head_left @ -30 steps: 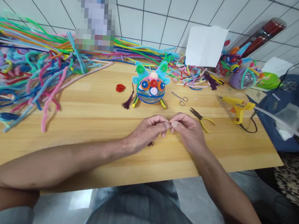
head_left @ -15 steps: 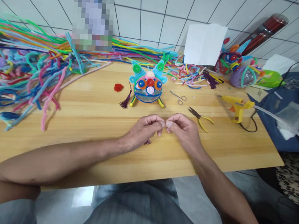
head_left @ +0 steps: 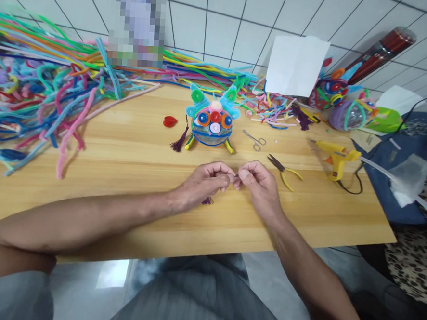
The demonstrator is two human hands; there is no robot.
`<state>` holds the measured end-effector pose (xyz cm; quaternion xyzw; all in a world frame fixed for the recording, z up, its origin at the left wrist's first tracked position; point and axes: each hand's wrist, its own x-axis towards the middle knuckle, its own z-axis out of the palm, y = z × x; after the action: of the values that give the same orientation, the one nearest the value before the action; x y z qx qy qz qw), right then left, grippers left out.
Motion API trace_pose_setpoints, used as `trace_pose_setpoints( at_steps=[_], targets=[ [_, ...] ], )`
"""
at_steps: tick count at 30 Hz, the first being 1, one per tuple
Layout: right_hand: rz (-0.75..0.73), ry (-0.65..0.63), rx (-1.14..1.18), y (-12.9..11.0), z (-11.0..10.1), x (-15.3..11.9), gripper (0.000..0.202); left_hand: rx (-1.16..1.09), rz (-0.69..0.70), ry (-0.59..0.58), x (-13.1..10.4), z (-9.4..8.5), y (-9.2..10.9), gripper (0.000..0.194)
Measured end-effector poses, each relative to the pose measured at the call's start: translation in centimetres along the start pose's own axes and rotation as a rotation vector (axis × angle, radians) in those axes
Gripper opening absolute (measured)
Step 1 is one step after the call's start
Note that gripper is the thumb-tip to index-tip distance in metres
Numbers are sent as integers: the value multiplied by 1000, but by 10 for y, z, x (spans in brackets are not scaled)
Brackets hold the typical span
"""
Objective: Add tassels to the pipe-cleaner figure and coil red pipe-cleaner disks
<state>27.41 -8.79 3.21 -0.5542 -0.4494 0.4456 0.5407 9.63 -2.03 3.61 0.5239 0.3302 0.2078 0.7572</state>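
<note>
My left hand (head_left: 203, 186) and my right hand (head_left: 260, 186) pinch with their fingertips almost meeting, just above the table's front half. A short dark strand shows between them. From under my left hand peeks the fringe of a purple tassel (head_left: 207, 201); most of it is hidden by the hand. Beyond the hands stands a pipe-cleaner animal figure (head_left: 214, 124) with blue ears, orange-rimmed eyes and yellow feet. Another purple tassel (head_left: 179, 141) hangs at its left side. Yellow-handled pliers (head_left: 283, 171) lie open to the right of my right hand.
Small scissors (head_left: 254, 140) and a red coiled piece (head_left: 170, 122) flank the figure. Loose pipe cleaners (head_left: 70, 112) heap up on the left. To the right are a yellow glue gun (head_left: 336, 158) with a cord and two more figures. White paper (head_left: 295, 66) leans on the tiled wall.
The view has shifted slightly. My fingertips have parted a little, and the dark strand now shows between them. The tassel fringe under my left hand has shifted slightly left.
</note>
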Motion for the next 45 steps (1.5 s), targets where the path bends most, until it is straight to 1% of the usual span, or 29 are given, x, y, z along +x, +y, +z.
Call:
trace_pose_setpoints(
  at_steps=[3,8,11,14,17,19,22,24,26,28,29,31,33,35,36,38,42,45],
  targets=[
    [-18,1,30,-3,-4,0,26,-14,-38,39,1,1,1,24],
    [-18,-90,-42,-6,-6,0,21,-24,-75,62,1,4,6,19],
    [-15,-81,-65,-5,-5,0,16,-12,-78,70,2,3,6,18],
    [1,-46,-64,-4,-6,0,18,-23,-53,37,3,3,3,18],
    [39,-34,-45,-3,-7,1,22,-85,-7,-1,6,3,1,20],
    [56,-25,-31,-2,-8,3,25,-116,18,-9,7,4,0,20],
    [73,-23,-16,1,-8,5,28,-96,31,-11,8,4,-1,16],
    [79,-26,-11,2,-8,6,30,-47,10,-11,7,4,-2,13],
    [84,-22,-13,2,-10,6,30,11,-60,-24,6,3,-2,14],
    [89,-24,-23,0,-12,4,28,55,-110,-63,5,1,0,18],
    [82,-29,-30,-2,-12,3,25,63,-100,-89,4,1,1,20],
    [14,-37,-64,-6,-13,0,18,64,-7,-135,1,-1,6,25],
    [-119,-21,-138,-10,-13,-4,10,78,101,-162,-3,-2,11,32],
    [-244,9,-237,-14,-11,-7,5,112,161,-172,-7,-1,16,34],
    [-281,16,-278,-15,-10,-8,5,124,168,-173,-9,-1,17,32],
    [-302,11,-327,-16,-9,-9,7,117,141,-184,-11,0,18,26],
    [-299,1,-327,-14,-8,-8,9,19,19,-240,-9,3,12,21],
    [-316,4,-269,-11,-9,-5,7,-50,-2,-192,-6,5,9,22]
  ],
)
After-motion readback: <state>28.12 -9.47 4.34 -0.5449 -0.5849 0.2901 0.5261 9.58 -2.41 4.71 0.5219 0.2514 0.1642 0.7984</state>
